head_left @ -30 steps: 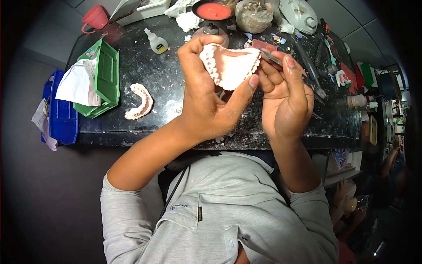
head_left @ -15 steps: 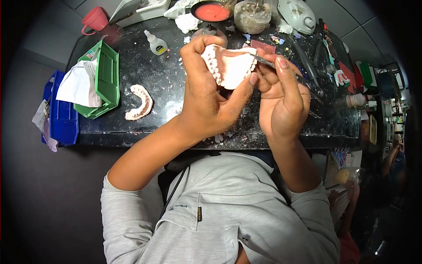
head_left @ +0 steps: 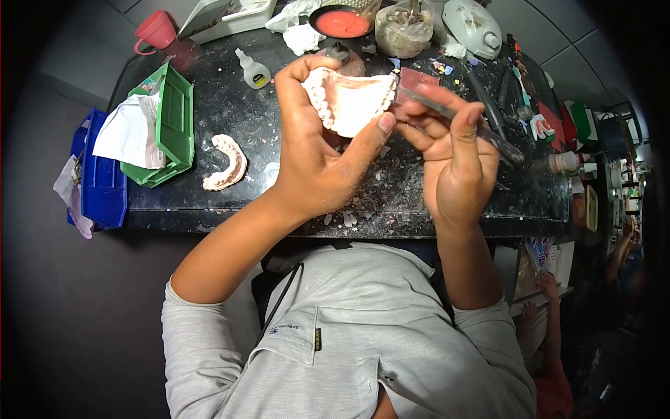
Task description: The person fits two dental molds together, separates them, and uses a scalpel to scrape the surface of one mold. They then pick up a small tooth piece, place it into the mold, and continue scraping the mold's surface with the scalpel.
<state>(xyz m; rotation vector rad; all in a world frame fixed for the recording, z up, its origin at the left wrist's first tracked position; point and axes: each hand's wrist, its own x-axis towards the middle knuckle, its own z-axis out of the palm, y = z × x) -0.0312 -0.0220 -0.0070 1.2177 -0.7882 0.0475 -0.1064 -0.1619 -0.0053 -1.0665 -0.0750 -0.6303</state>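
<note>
A pale plaster dental cast [head_left: 354, 106] with a row of teeth along its edge is held up over the dark table, its palate side facing me. My left hand [head_left: 312, 157] is closed around it, thumb pressed against the front edge and fingers behind. In my right hand [head_left: 457, 164] is a carving knife [head_left: 501, 145] with a dark handle, gripped between thumb and fingers. Its metal end points at the right side of the cast, close to the back teeth. On the table to the left lies a second, horseshoe-shaped dental cast [head_left: 234, 167].
Green [head_left: 183, 129] and blue [head_left: 105, 195] bins with papers stand at the left. Behind my hands are a small white bottle [head_left: 252, 70], a bowl of red material [head_left: 342, 24] and a cluttered plastic tub [head_left: 403, 31]. Tools and plaster scraps litter the right side. Another person's arm [head_left: 551, 314] shows at lower right.
My left hand and the cast have shifted left. The knife has turned, so its dark handle now shows, and its tip sits a little off the cast's right edge.
</note>
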